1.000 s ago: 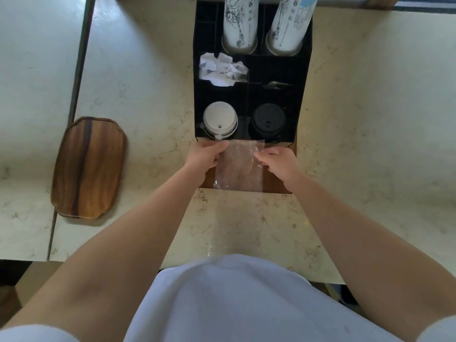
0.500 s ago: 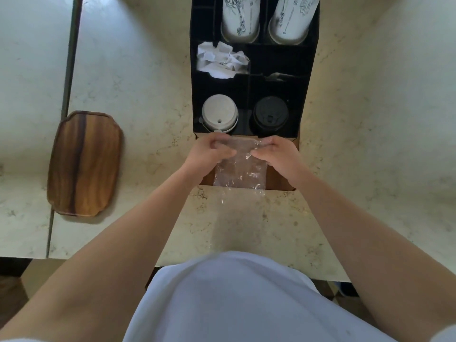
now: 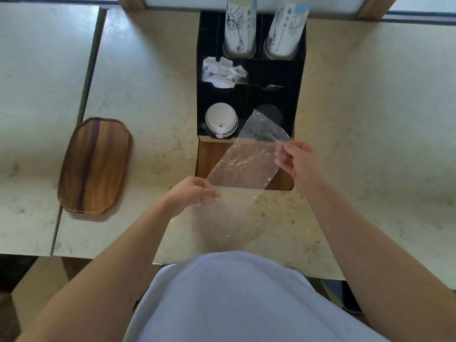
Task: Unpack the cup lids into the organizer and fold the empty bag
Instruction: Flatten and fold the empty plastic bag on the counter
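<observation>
A clear empty plastic bag (image 3: pixel 244 164) is stretched on a slant between my two hands, in front of the black organizer (image 3: pixel 299 77). My left hand (image 3: pixel 190 193) pinches the bag's lower left corner near the counter. My right hand (image 3: pixel 297 160) holds its upper right edge. The bag's far end stands up over the organizer's front right slot. A stack of white cup lids (image 3: pixel 220 119) sits in the front left slot. Black lids (image 3: pixel 269 112) show dimly through the bag in the front right slot.
Two tall sleeves of paper cups (image 3: pixel 240 23) stand in the organizer's back slots, crumpled white paper (image 3: pixel 223 72) in a middle one. The organizer's wooden base (image 3: pixel 212 156) juts out under the bag. A wooden tray (image 3: pixel 95 165) lies at the left on the marble counter (image 3: pixel 370 119).
My hands have moved apart: the left pulled down and toward me, the right stayed near the organizer. The bag went from hanging bunched between them to being drawn out on a slant.
</observation>
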Motion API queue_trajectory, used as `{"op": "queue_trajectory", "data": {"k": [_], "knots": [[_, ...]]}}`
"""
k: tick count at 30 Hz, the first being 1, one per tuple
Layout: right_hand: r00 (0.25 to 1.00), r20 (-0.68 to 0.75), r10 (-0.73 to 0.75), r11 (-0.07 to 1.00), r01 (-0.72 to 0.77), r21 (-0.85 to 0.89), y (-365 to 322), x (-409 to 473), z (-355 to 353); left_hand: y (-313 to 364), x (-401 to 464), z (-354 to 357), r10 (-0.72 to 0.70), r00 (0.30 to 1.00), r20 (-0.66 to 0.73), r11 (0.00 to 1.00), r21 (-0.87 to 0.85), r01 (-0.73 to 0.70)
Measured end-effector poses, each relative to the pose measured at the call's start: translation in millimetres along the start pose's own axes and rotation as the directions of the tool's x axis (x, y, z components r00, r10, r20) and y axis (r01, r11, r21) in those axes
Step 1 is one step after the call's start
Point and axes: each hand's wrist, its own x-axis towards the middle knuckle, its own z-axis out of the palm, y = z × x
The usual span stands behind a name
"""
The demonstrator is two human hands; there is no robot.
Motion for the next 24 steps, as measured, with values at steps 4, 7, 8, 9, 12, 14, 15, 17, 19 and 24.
{"op": "queue_trajectory", "data": {"k": [4, 7, 8, 9, 12, 14, 15, 17, 19, 24], "knots": [[0.986, -0.095, 0.133, 0.975, -0.148, -0.167, 22.1, -11.0, -18.0, -4.6, -11.6, -32.6, -0.015, 0.971, -0.238, 1.0, -0.015, 0.012], [0.955, -0.048, 0.292, 0.819, -0.276, -0.503, 47.6, -29.2, -24.9, -4.7, -16.5, -48.0, 0.034, 0.863, -0.505, 0.99, 0.134, 0.039], [0.947, -0.032, 0.319, 0.736, -0.269, -0.622, 55.6, -37.8, -25.7, -5.0, -18.8, -49.4, 0.074, 0.799, -0.597, 0.976, 0.208, 0.065], [0.947, -0.013, 0.32, 0.664, -0.234, -0.71, 61.5, -46.2, -25.2, -5.0, -21.1, -48.2, 0.147, 0.726, -0.672, 0.945, 0.311, 0.096], [0.992, -0.023, 0.123, 0.475, -0.079, -0.876, 72.8, -65.7, -20.2, -3.7, -28.2, -25.2, 0.409, 0.581, -0.704, 0.819, 0.564, 0.106], [0.978, -0.003, -0.21, 0.237, 0.048, -0.97, 76.2, -70.9, -10.7, -8.2, -31.1, 5.0, 0.515, 0.6, -0.612, 0.748, 0.663, 0.035], [0.931, 0.081, -0.355, 0.151, 0.143, -0.978, 77.3, -73.4, -1.7, -13.3, -31.6, 21.8, 0.565, 0.616, -0.55, 0.704, 0.71, -0.012], [0.82, 0.297, -0.49, 0.046, 0.364, -0.93, 84.1, -76.4, 21.9, -28.1, -30.3, 51.5, 0.627, 0.661, -0.411, 0.614, 0.783, -0.096], [0.758, 0.48, -0.441, -0.054, 0.512, -0.858, 101.0, -76.5, 43.3, -42.7, -27.0, 68.9, 0.624, 0.729, -0.282, 0.543, 0.828, -0.144], [0.815, 0.535, -0.222, -0.152, 0.513, -0.844, 141.3, -62.6, 47.2, -62.8, -15.5, 74.1, 0.571, 0.783, -0.245, 0.547, 0.825, -0.141]]}}
